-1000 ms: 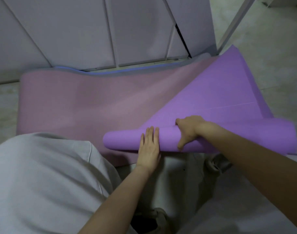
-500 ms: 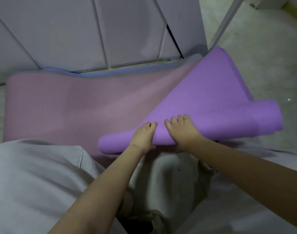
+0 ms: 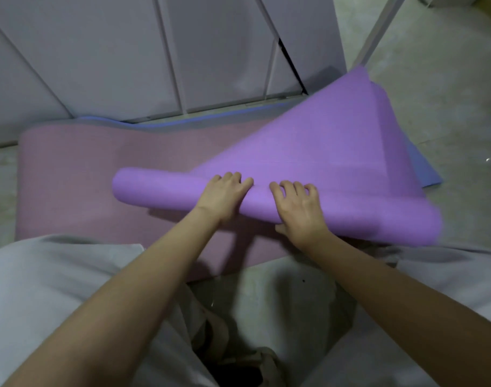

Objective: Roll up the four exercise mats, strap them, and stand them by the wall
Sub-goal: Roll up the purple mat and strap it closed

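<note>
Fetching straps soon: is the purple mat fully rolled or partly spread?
Partly rolled: the left hand and right hand grip a roll of the purple mat, while a wide stretch lies unrolled beyond.

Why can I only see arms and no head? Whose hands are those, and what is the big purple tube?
There is no machine here. A person wears a camera on their head, looking down, so you see only their arms and their knees in pale trousers. The left hand and the right hand both curl around a soft purple foam exercise mat, partly rolled into a tube. Its flat part stretches away toward the pale wall panels. Under it, a pink foam mat lies flat on the stone floor. The edge of a blue mat peeks out on the right.
</note>
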Action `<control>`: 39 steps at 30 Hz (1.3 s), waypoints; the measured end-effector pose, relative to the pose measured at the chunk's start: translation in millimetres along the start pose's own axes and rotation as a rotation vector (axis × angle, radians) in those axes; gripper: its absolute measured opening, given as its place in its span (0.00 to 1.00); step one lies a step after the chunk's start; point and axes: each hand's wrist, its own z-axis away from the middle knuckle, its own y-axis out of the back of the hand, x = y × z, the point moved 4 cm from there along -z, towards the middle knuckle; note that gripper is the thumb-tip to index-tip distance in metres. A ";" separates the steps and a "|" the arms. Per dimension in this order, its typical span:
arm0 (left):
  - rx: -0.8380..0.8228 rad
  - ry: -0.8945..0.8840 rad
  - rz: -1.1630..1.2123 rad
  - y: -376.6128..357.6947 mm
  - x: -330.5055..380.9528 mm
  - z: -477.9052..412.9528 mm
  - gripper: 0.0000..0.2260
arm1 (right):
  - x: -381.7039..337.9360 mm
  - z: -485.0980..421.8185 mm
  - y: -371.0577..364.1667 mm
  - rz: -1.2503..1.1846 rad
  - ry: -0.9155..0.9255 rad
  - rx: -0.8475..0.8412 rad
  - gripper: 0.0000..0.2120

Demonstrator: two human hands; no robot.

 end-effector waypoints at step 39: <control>-0.137 0.089 0.209 -73.0 20.9 38.6 0.36 | -42.9 18.8 -18.9 0.015 0.134 -0.269 0.35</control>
